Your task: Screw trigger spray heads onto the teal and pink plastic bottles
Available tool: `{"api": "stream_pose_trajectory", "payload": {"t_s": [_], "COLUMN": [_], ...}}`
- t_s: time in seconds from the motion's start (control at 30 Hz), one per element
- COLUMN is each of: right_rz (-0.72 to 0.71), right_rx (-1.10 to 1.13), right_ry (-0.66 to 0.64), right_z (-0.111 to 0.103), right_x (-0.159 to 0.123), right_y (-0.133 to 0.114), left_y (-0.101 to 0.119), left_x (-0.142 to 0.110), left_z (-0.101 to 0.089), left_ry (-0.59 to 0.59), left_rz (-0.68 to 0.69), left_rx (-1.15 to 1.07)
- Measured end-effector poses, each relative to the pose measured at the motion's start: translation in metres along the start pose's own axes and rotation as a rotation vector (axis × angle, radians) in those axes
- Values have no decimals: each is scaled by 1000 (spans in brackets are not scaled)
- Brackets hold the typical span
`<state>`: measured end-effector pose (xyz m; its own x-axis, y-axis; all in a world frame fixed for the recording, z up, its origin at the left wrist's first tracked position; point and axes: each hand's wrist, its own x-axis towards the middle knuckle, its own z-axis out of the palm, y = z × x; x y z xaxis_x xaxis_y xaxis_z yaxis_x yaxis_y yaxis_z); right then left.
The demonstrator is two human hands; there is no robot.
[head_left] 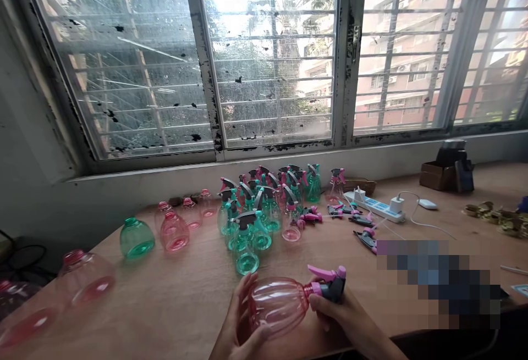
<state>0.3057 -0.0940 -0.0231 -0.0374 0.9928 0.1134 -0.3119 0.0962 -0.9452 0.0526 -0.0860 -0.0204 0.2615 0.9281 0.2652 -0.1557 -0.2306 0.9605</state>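
At the wooden desk (pixel 165 299), one pink spray bottle (pixel 278 308), clamped two-handed.
Left hand (pixel 241 316) cups its body, right hand (pixel 342 316) grips the sprayer (pixel 332 288); one power strip (pixel 373 207) lies beyond.

One left hand (pixel 238 316), one right hand (pixel 344 319), one pink spray bottle (pixel 278 306) held. One headless green bottle (pixel 137 238), about six headless pink bottles (pixel 84 278), one power strip (pixel 373 207). Capped bottle cluster (pixel 258 211) too crowded to count.

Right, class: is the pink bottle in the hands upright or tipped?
Tipped: the pink bottle lies on its side between the left hand and right hand, its trigger sprayer pointing sideways.
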Motion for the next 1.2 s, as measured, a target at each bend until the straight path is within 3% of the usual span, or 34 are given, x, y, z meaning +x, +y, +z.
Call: {"api": "stream_pose_trajectory", "payload": {"t_s": [0.27,0.5,0.77,0.93,1.03,1.2], "right_rz": [0,24,-4,-12,-12,32], "right_rx": [-44,-85,-43,-62,-70,-119], "right_ry": [-9,-72,-2,-5,-19,-74], "right_z": [3,1,2,1,1,-2], "right_x": [-2,-3,0,0,-1,-2], "right_y": [-3,-2,-3,-3,-2,2], "left_y": [3,-16,1,-9,-13,-5], "left_x": [2,5,4,5,5,4], "left_z": [0,-12,-1,-4,-8,-10], "left_ry": [-75,68,-53,7,-14,50], "left_rz": [39,7,-19,31,51,-24], "left_rx": [84,165,45,201,185,196]}}
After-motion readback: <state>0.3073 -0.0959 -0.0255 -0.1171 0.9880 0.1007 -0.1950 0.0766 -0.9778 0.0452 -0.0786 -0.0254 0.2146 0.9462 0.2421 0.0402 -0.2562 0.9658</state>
